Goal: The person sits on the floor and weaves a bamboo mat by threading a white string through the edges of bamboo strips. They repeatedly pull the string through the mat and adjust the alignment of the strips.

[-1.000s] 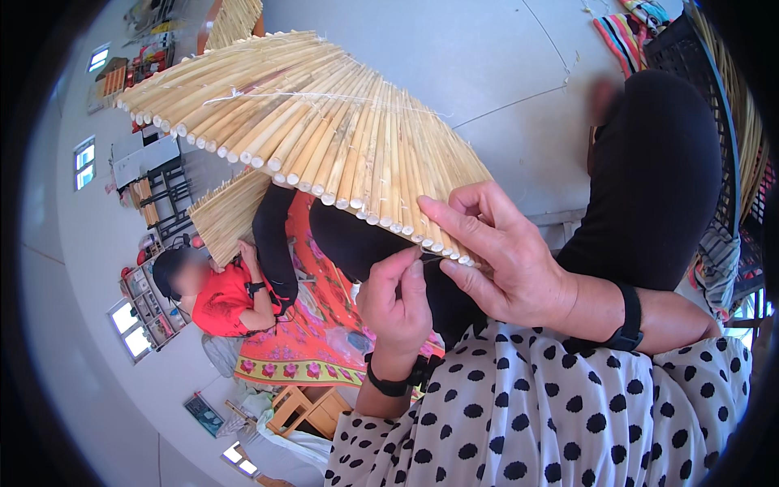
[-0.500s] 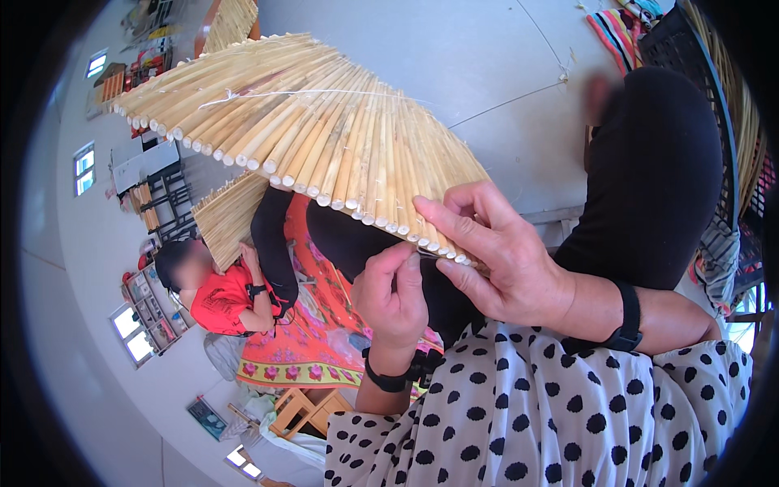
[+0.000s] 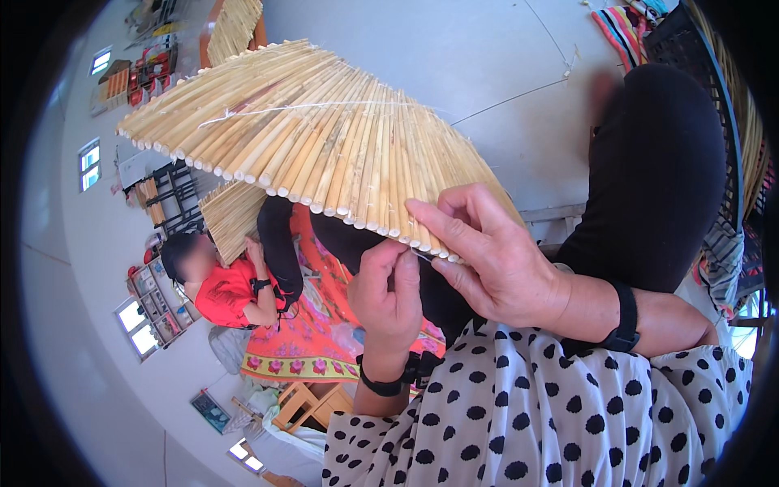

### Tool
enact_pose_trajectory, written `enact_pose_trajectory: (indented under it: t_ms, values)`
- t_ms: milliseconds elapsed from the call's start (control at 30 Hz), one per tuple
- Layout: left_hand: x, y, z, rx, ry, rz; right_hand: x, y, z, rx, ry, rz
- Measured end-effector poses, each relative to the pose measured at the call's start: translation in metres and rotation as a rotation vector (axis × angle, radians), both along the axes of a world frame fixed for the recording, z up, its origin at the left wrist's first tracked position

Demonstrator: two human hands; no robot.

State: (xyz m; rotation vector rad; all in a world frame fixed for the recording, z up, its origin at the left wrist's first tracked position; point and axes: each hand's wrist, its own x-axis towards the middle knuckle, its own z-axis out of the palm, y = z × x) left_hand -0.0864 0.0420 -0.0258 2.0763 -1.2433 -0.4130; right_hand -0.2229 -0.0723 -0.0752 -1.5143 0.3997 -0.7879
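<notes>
A mat of pale straw-coloured reed stalks (image 3: 324, 150), laid side by side and bound with thread, spreads in a curve above my lap. Near its right end my right hand (image 3: 507, 264) grips the front edge, index finger on top and thumb below. My left hand (image 3: 385, 292) is closed in a pinch just under that same edge, beside the right thumb. A thin sliver shows by its fingertips; whatever it holds is too small to make out. Loose white thread (image 3: 243, 112) lies across the top of the stalks.
At the left a person in a red shirt (image 3: 223, 292) holds a similar mat (image 3: 235, 217). An orange flowered cloth (image 3: 312, 345) spreads between us. A black plastic crate (image 3: 690, 45) with long stalks stands at the right, and another mat piece (image 3: 235, 28) lies at the far side.
The mat's near edge and my right hand have shifted slightly left, and the mat's right side slopes lower. My left hand stays pinched at the edge.
</notes>
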Motion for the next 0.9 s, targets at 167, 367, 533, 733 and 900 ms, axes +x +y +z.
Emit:
enact_pose_trajectory:
  t_ms: [167, 367, 533, 733, 900]
  values:
    - [-0.004, -0.004, 0.004, 0.007, 0.131, -0.003, 0.002, 0.000, 0.001, -0.025, -0.003, -0.050]
    - [-0.006, -0.010, -0.001, -0.052, 0.136, 0.032, 0.003, -0.004, 0.000, -0.049, -0.011, -0.049]
    - [-0.008, -0.015, 0.000, -0.100, 0.143, 0.029, 0.005, -0.003, 0.001, -0.057, -0.011, -0.075]
    - [-0.014, -0.028, 0.016, -0.008, 0.178, 0.119, 0.009, -0.002, 0.000, -0.162, -0.032, -0.101]
    - [-0.019, -0.042, 0.023, -0.046, 0.266, 0.257, 0.017, 0.005, 0.002, -0.046, -0.042, -0.061]
